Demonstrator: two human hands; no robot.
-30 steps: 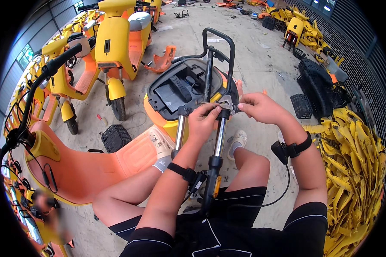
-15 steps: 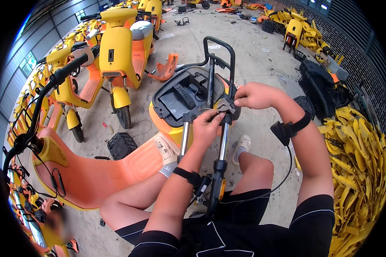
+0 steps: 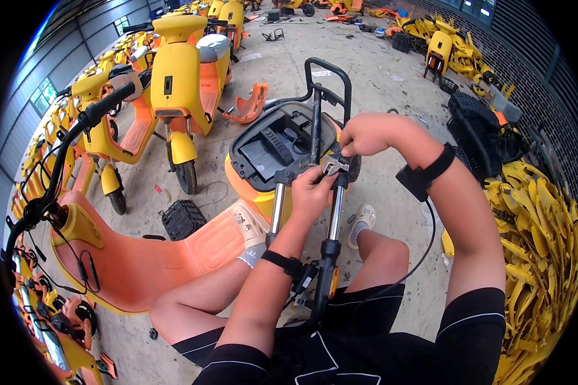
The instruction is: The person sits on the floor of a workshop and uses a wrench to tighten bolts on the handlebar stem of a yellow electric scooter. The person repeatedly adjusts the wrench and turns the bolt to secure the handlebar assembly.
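Note:
A front fork with two chrome tubes [image 3: 335, 215] leans between my legs, and its black stem points away over a scooter's open storage tub [image 3: 263, 151]. My left hand [image 3: 310, 192] is closed at the fork's crown, thumb and fingers gripping a grey metal tool that looks like an adjustable wrench [image 3: 331, 166]. The wrench's jaw end lies by the top of the right tube. Just beyond it, my right hand [image 3: 366, 133] is bent down with its fingertips pinched together at the clamp. Whatever those fingertips hold is hidden.
The scooter's orange footboard [image 3: 215, 240] runs to the left, below a handlebar [image 3: 106, 106]. Rows of yellow scooters [image 3: 181, 77] stand at far left. Yellow panels [image 3: 533, 244] are heaped at right, near black baskets [image 3: 472, 131]. A black crate-like part [image 3: 183, 219] lies on the floor.
My right hand has shifted slightly left and up, with its forearm moving along. The wrench's head has changed angle in my left hand, which stays near the crown.

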